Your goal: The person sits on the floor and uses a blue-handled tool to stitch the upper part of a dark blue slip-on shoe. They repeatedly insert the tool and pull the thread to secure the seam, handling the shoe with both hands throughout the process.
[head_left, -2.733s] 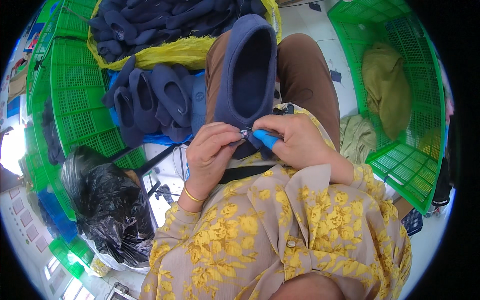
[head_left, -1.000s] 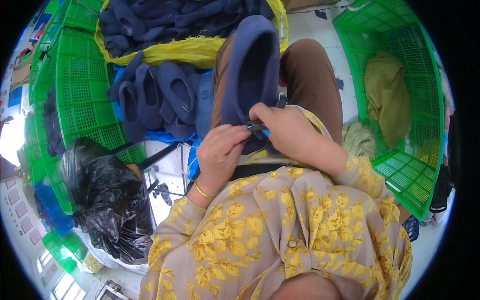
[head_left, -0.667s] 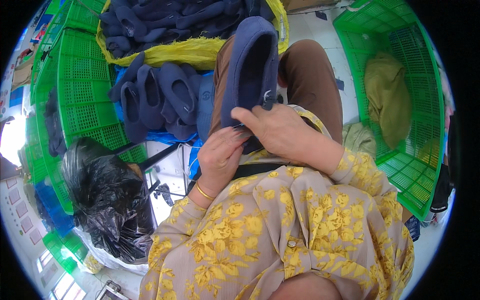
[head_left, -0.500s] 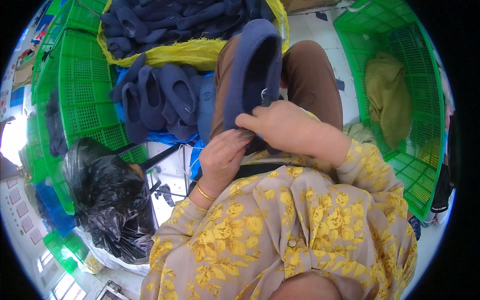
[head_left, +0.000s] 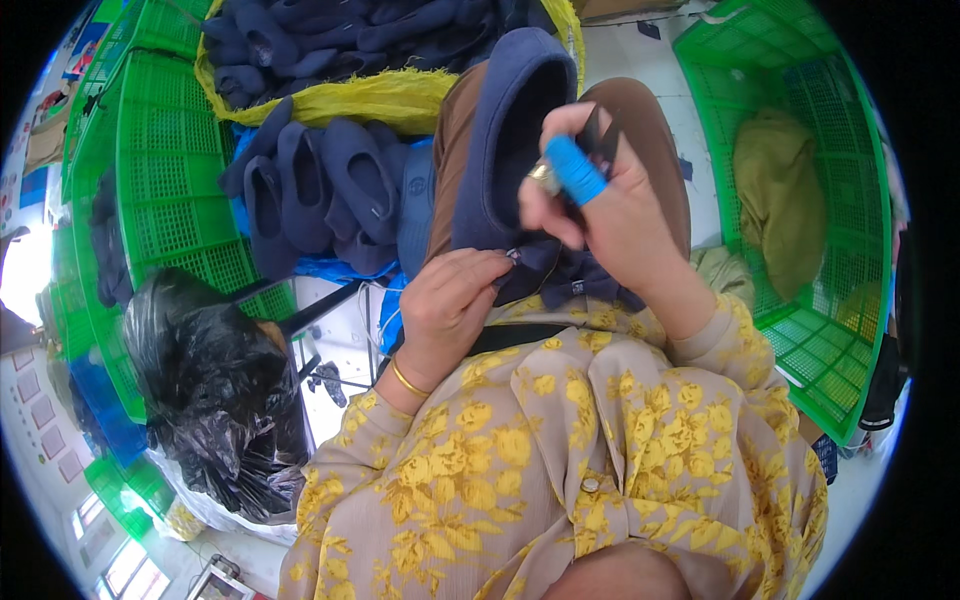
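Note:
A navy slipper-like shoe [head_left: 480, 140] rests across my lap, its opening up and its toe pointing away from me. My left hand [head_left: 450, 300] is closed at its near end, thumb and fingertips pinching the edge there; a tiny pale bit shows at the fingertips. Above the shoe's opening, my right hand [head_left: 610, 210] is curled round dark-bladed snips [head_left: 602, 140], partly hidden by the fingers. Blue tape [head_left: 575, 170] wraps one finger and a ring sits beside it. Dark navy fabric [head_left: 590, 280] lies on my lap under the right wrist.
Several navy shoes [head_left: 300, 190] lie left of my knee on blue plastic. Behind them a yellow woven sack [head_left: 330, 108] is full of more. Green crates [head_left: 165, 180] stand at left; another green crate [head_left: 830, 345] at right holds olive cloth [head_left: 778, 200]. A black plastic bag [head_left: 215, 390] sits near left.
My right hand has lifted away from the shoe's near edge and turned, bringing the snips and the taped finger into sight. My left hand stays at the shoe's near end.

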A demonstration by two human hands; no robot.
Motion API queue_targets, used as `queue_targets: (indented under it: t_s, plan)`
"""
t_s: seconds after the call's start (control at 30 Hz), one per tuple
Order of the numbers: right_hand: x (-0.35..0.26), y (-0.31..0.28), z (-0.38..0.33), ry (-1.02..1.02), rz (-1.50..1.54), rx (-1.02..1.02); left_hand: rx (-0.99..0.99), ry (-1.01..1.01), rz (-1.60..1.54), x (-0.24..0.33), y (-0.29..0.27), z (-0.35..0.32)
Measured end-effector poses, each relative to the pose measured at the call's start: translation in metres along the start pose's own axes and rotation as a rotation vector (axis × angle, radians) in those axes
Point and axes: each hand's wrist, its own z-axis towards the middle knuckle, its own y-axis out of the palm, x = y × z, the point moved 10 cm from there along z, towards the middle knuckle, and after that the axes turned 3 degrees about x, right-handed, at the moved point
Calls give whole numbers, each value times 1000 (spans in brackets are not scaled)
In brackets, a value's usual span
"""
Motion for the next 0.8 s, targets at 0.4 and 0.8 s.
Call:
queue_targets:
  t_s: [0.4,0.8]
  plan:
    - [9,8,-27,-128,-995,-350,47,-56,-36,-4,-1,-2]
    - [13,13,-27,-75,-1119,-424,46,-66,-47,-7,-1,-3]
